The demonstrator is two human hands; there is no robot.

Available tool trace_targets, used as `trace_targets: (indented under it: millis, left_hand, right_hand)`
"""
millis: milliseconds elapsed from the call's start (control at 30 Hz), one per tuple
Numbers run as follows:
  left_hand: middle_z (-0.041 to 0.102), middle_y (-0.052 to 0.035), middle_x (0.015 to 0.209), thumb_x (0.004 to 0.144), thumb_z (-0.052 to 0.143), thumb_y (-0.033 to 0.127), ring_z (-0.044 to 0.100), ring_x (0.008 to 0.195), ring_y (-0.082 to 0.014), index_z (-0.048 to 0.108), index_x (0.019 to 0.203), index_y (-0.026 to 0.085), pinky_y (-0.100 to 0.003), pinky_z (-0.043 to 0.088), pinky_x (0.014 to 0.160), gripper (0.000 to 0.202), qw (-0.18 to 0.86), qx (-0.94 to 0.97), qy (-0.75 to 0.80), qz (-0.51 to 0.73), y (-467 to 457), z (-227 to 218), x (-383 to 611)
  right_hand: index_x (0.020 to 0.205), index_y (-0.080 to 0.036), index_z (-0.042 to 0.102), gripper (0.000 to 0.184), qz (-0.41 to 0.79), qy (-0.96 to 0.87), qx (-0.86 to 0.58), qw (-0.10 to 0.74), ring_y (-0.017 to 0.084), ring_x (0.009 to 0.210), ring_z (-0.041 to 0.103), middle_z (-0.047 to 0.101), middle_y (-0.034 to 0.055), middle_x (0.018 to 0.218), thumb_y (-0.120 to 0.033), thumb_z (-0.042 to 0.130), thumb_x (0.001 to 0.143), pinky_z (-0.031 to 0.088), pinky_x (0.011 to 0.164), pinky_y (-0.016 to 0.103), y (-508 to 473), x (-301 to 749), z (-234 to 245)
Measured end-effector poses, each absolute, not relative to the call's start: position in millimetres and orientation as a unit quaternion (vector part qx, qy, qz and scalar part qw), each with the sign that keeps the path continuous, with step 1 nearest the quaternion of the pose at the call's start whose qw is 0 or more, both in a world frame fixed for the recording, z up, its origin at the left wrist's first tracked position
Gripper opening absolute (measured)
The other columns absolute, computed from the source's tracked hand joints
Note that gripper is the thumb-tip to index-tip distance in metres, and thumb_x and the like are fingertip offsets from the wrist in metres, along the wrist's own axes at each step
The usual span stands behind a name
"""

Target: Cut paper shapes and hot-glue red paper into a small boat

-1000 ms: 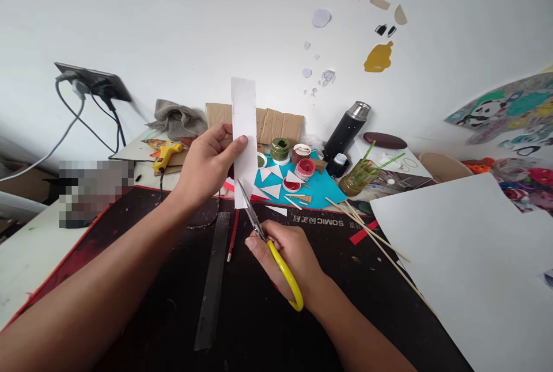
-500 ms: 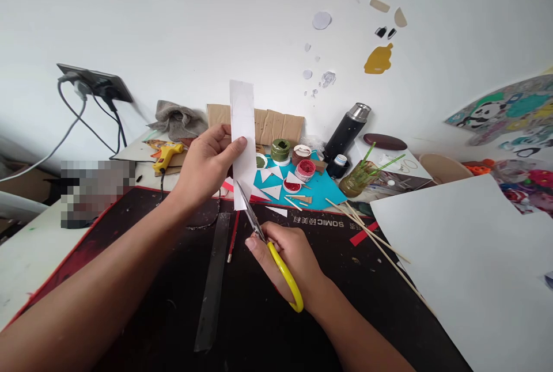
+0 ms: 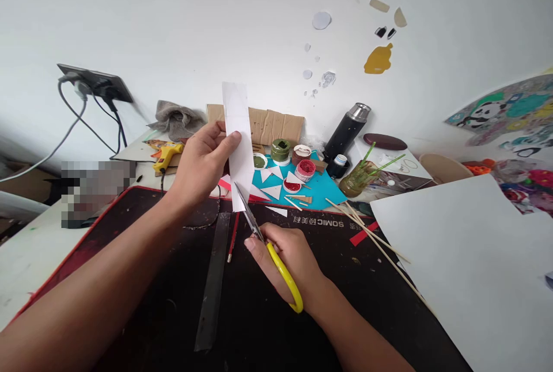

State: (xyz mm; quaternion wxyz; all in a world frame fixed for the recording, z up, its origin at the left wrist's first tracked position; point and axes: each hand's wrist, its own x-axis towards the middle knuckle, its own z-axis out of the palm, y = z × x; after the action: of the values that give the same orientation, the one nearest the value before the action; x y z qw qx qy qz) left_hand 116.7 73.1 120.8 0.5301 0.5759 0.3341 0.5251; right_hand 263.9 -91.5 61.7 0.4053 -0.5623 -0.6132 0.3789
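My left hand (image 3: 206, 159) pinches a long white paper strip (image 3: 237, 110) upright, thumb on the near face and fingers behind. In my right hand (image 3: 287, 257) is a pair of scissors with yellow handles (image 3: 283, 271). The scissors' blades lie at the strip's lower end, their tips overlapping the paper; whether they are cutting into it is hard to see. Several cut white paper triangles (image 3: 272, 192) lie behind, on a blue sheet (image 3: 322, 199). Below the strip, a red pencil (image 3: 233, 239) and a dark ruler (image 3: 211, 285) rest on the black mat (image 3: 268, 326).
Open paint jars (image 3: 305, 170) stand on the blue sheet. A yellow glue gun (image 3: 166, 156) sits at left, a black thermos (image 3: 348, 130) at the back. Thin wooden sticks (image 3: 375, 239) and a large white sheet (image 3: 432, 262) lie at right. Cardboard (image 3: 276, 126) leans on the wall.
My left hand has shifted slightly left with the paper strip, which now leans a little more to the left. The scissors and my right hand have barely moved.
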Motion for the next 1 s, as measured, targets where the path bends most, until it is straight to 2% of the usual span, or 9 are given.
trace_targets:
  millis: [100, 300, 533, 700, 867, 1000]
  left_hand:
    - [0.067, 0.0015, 0.071, 0.092, 0.083, 0.032, 0.057, 0.059, -0.0127, 0.069, 0.092, 0.021, -0.026, 0.049, 0.053, 0.018, 0.528, 0.576, 0.341, 0.523, 73.1, 122.9, 117.0]
    - [0.071, -0.0014, 0.075, 0.095, 0.076, 0.03, 0.062, 0.062, -0.0158, 0.07, 0.093, 0.021, -0.027, 0.05, 0.054, 0.011, 0.511, 0.583, 0.354, 0.523, 74.9, 120.5, 117.4]
    - [0.072, -0.0022, 0.078, 0.095, 0.076, 0.036, 0.065, 0.064, -0.0177, 0.07, 0.098, 0.021, -0.027, 0.05, 0.052, 0.016, 0.482, 0.604, 0.366, 0.519, 79.1, 115.0, 115.5]
    - [0.073, -0.0025, 0.079, 0.094, 0.077, 0.04, 0.069, 0.068, -0.0204, 0.068, 0.098, 0.022, -0.029, 0.054, 0.055, 0.021, 0.485, 0.607, 0.371, 0.509, 79.0, 114.5, 115.4]
    - [0.077, -0.0048, 0.086, 0.093, 0.078, 0.043, 0.07, 0.074, -0.021, 0.07, 0.099, 0.021, -0.03, 0.056, 0.06, 0.024, 0.483, 0.609, 0.358, 0.517, 79.4, 112.1, 116.2]
    - [0.077, -0.0051, 0.086, 0.093, 0.079, 0.044, 0.07, 0.075, -0.0213, 0.07, 0.098, 0.022, -0.03, 0.056, 0.061, 0.025, 0.48, 0.612, 0.355, 0.519, 80.4, 110.4, 115.6]
  right_hand:
    - [0.076, -0.022, 0.059, 0.036, 0.372, -0.615, -0.566, 0.403, 0.011, 0.055, 0.039, 0.047, -0.0061, 0.061, -0.045, 0.067, 0.103, 0.031, 0.055, 0.025, -91.6, 263.5, 61.8]
    - [0.074, -0.022, 0.054, 0.038, 0.361, -0.621, -0.57, 0.4, 0.01, 0.055, 0.038, 0.046, -0.0062, 0.061, -0.044, 0.065, 0.104, 0.03, 0.054, 0.025, -91.9, 263.1, 62.1]
    - [0.073, -0.023, 0.052, 0.037, 0.362, -0.618, -0.568, 0.406, 0.01, 0.053, 0.035, 0.041, -0.0068, 0.059, -0.042, 0.063, 0.103, 0.029, 0.053, 0.025, -92.1, 262.6, 58.8]
    - [0.073, -0.023, 0.052, 0.037, 0.361, -0.617, -0.569, 0.407, 0.01, 0.053, 0.035, 0.041, -0.0069, 0.059, -0.04, 0.064, 0.103, 0.03, 0.054, 0.025, -91.4, 262.3, 55.6]
    - [0.073, -0.022, 0.057, 0.04, 0.37, -0.62, -0.565, 0.401, 0.011, 0.055, 0.045, 0.051, -0.0049, 0.061, -0.046, 0.068, 0.103, 0.034, 0.055, 0.025, -91.0, 264.3, 57.9]
    - [0.087, -0.022, 0.069, 0.04, 0.464, -0.573, -0.556, 0.384, 0.013, 0.051, 0.059, 0.062, -0.0031, 0.063, -0.058, 0.068, 0.104, 0.042, 0.051, 0.023, -92.9, 264.7, 57.4]
